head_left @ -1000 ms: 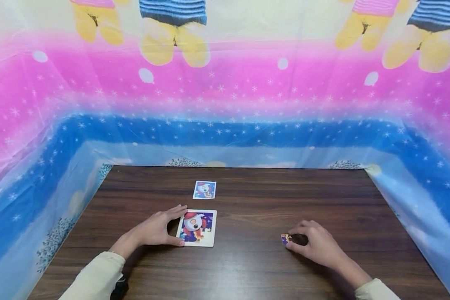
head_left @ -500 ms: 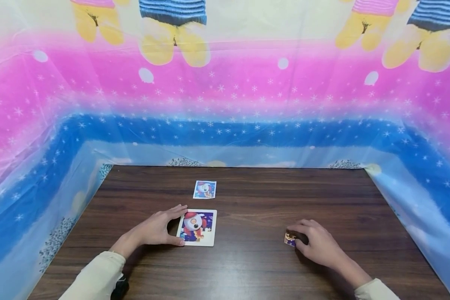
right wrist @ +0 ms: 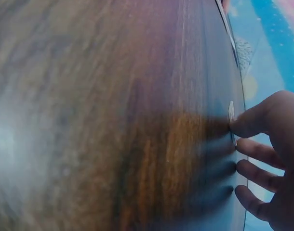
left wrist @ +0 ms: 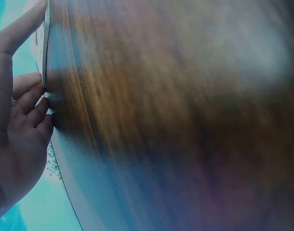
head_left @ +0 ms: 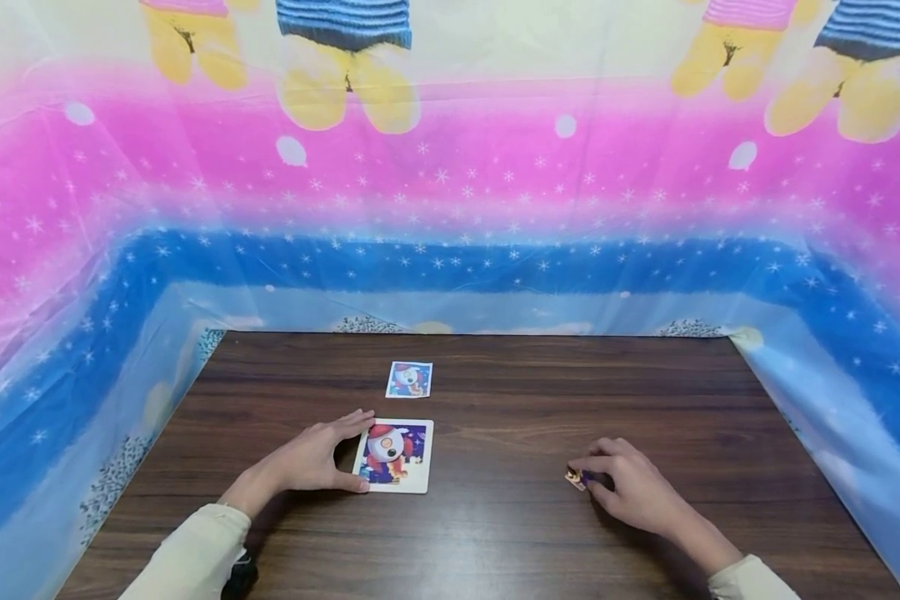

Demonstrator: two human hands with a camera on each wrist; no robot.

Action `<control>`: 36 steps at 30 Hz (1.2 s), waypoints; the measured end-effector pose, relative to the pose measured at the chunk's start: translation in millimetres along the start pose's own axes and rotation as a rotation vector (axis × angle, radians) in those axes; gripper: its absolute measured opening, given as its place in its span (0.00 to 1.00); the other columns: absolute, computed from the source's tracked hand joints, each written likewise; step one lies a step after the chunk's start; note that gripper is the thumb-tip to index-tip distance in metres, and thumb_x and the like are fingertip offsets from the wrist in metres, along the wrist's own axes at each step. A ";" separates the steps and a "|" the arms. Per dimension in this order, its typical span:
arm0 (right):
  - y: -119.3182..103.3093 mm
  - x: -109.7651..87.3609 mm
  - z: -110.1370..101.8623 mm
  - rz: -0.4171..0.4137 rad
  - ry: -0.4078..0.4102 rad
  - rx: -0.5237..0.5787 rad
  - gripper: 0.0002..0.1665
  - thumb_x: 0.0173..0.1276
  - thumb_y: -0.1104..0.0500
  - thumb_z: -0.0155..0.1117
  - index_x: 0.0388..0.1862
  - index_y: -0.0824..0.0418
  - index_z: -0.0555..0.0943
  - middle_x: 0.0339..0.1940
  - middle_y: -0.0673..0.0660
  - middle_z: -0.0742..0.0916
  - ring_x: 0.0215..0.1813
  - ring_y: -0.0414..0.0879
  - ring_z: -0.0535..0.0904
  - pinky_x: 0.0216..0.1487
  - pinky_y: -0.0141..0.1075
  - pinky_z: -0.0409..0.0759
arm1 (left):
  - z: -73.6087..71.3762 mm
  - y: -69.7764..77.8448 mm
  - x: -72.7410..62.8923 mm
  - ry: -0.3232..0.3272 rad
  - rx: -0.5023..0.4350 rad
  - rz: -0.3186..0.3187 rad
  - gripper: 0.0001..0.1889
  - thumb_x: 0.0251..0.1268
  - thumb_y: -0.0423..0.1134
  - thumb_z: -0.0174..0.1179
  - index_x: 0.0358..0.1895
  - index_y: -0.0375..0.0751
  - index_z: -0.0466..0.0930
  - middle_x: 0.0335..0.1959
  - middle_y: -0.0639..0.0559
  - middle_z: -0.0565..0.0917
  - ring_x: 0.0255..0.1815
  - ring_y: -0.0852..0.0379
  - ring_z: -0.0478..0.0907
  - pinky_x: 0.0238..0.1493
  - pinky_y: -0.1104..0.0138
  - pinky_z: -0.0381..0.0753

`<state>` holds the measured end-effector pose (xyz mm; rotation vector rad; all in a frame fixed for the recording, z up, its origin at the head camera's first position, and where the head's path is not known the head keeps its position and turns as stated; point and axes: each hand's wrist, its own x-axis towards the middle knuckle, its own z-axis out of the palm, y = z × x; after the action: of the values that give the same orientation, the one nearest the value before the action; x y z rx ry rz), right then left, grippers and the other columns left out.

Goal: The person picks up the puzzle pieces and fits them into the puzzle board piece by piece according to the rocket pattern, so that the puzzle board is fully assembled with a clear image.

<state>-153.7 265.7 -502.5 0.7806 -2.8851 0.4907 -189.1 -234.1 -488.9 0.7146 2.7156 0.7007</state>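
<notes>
On the dark wood table lies a square puzzle board (head_left: pixel 393 454) with a white border and a picture of a white-and-red rocket on purple; paler blocks show at the picture's bottom. My left hand (head_left: pixel 307 458) holds its left side, fingers at the far corner and thumb at the near one. In the left wrist view the board (left wrist: pixel 46 43) shows edge-on beside that hand. Off to the right, my right hand (head_left: pixel 633 483) pinches a small puzzle piece (head_left: pixel 576 477) with purple and yellow print, tilted close over the table. Its fingertips hide part of the piece.
Behind the board lies a small picture card (head_left: pixel 409 380) with a similar rocket. The table (head_left: pixel 495 533) meets a pink and blue patterned cloth (head_left: pixel 450 271) along its back and sides. A black item (head_left: pixel 238 577) sits at the left sleeve.
The right hand has turned the puzzle piece between its fingers, so its printed face now tilts and shows less. The left hand and the board stay still.
</notes>
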 end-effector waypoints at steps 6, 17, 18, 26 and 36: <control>-1.8 -3.2 -1.3 0.100 0.076 0.017 0.14 0.60 0.52 0.79 0.46 0.49 0.90 0.45 0.46 0.87 0.51 0.49 0.83 0.49 0.53 0.83 | 0.3 0.6 -0.8 0.004 -0.004 0.002 0.56 0.52 0.68 0.72 0.80 0.42 0.62 0.81 0.43 0.61 0.80 0.39 0.58 0.72 0.34 0.58; -1.1 -3.8 1.9 0.145 0.088 -0.037 0.17 0.54 0.38 0.81 0.38 0.44 0.91 0.39 0.42 0.84 0.45 0.43 0.80 0.41 0.48 0.82 | 0.2 -0.3 -1.3 0.007 -0.004 0.005 0.56 0.52 0.68 0.72 0.79 0.41 0.62 0.81 0.42 0.61 0.80 0.39 0.58 0.72 0.35 0.59; -1.3 -3.3 2.3 0.132 0.090 -0.037 0.17 0.54 0.39 0.81 0.38 0.44 0.91 0.39 0.42 0.84 0.45 0.43 0.80 0.41 0.47 0.82 | 0.4 -0.7 -1.3 0.007 -0.005 0.005 0.56 0.52 0.69 0.72 0.80 0.41 0.62 0.81 0.42 0.61 0.80 0.38 0.58 0.72 0.34 0.59; -1.2 -1.0 2.0 0.100 0.054 -0.048 0.15 0.56 0.43 0.80 0.40 0.46 0.92 0.40 0.42 0.85 0.44 0.42 0.80 0.39 0.43 0.81 | 0.8 -1.1 -1.6 0.001 -0.007 -0.005 0.56 0.52 0.69 0.72 0.80 0.42 0.61 0.81 0.43 0.60 0.80 0.38 0.58 0.72 0.34 0.59; -19.4 24.8 -6.6 0.007 0.081 -0.049 0.17 0.59 0.42 0.79 0.42 0.49 0.92 0.42 0.46 0.88 0.45 0.44 0.82 0.41 0.44 0.83 | -1.2 0.9 -0.5 -0.009 -0.012 -0.022 0.56 0.51 0.68 0.73 0.80 0.42 0.61 0.81 0.43 0.60 0.80 0.38 0.58 0.73 0.34 0.58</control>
<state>-165.1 240.4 -486.1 0.7260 -2.8147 0.4405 -188.7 -234.2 -487.3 0.6829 2.7045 0.7071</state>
